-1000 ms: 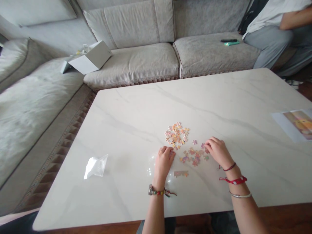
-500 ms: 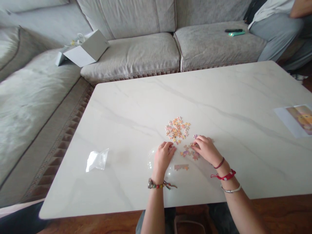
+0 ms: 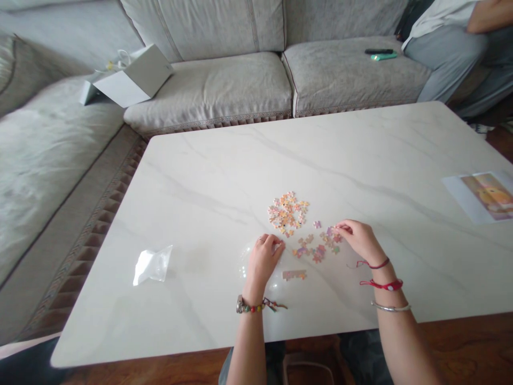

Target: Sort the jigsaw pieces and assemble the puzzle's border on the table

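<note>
**Right fingertips on the loose pieces**

Your right hand (image 3: 360,240) curves over the loose puzzle pieces (image 3: 318,247), its fingertips (image 3: 339,228) touching them; any grip is hidden. Your curled left hand (image 3: 262,262) lies just beside them, holding nothing you can see. A joined strip (image 3: 294,275) and a heap (image 3: 287,213) sit nearby on the marble table (image 3: 280,160).

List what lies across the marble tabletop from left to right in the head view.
clear plastic bag, left hand, loose jigsaw pieces, right hand, printed picture sheet
</note>
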Available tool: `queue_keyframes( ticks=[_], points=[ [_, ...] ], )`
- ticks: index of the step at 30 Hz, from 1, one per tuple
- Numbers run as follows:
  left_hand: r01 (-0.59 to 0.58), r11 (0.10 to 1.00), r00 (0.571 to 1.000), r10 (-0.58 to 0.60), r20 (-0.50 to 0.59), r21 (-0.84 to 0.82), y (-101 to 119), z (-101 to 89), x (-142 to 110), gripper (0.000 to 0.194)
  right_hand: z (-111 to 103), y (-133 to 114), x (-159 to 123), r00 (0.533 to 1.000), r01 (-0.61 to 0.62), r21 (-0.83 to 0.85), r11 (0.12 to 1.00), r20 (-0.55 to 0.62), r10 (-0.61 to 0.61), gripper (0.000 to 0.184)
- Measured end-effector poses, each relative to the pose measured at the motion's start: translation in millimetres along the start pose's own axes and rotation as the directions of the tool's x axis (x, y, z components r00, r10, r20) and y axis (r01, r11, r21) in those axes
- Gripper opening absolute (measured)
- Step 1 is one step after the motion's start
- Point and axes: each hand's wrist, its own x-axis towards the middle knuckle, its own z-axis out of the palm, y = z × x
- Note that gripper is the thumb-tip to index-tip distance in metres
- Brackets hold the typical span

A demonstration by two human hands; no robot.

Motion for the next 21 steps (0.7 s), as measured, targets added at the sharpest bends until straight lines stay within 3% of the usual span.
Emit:
queue_keyframes(
  ticks=[4, 7, 9, 15, 21],
  points=[
    [0.028, 1.0, 0.999, -0.028, -0.03, -0.001, 2, -2.8, 0, 0.013, 3, -13, 0, 0.983, 0.135, -0.183, 0.974, -0.098, -0.154, 0.014],
    [0.068, 0.997, 0.995, -0.067, -0.069, 0.019, 1, -4.0, 0, 0.012, 11, -29, -3, 0.935, 0.355, -0.15, 0.923, 0.05, -0.352, 0.022],
    [0.089, 0.996, 0.992, -0.086, -0.087, 0.023, 1, -4.3, 0, 0.012, 20, -38, -4, 0.899, 0.436, -0.158, 0.886, 0.133, -0.418, 0.024],
    [0.077, 0.997, 0.994, -0.077, -0.081, -0.014, -2, -5.4, -1, 0.01, 35, -49, -3, 0.89, 0.452, -0.217, 0.866, 0.175, -0.421, 0.013],
    [0.038, 0.999, 0.988, -0.041, -0.152, -0.018, 0, -9.1, -10, 0.016, 24, -57, -12, 0.921, 0.384, -0.039, 0.922, 0.083, -0.38, 0.018]
  ],
)
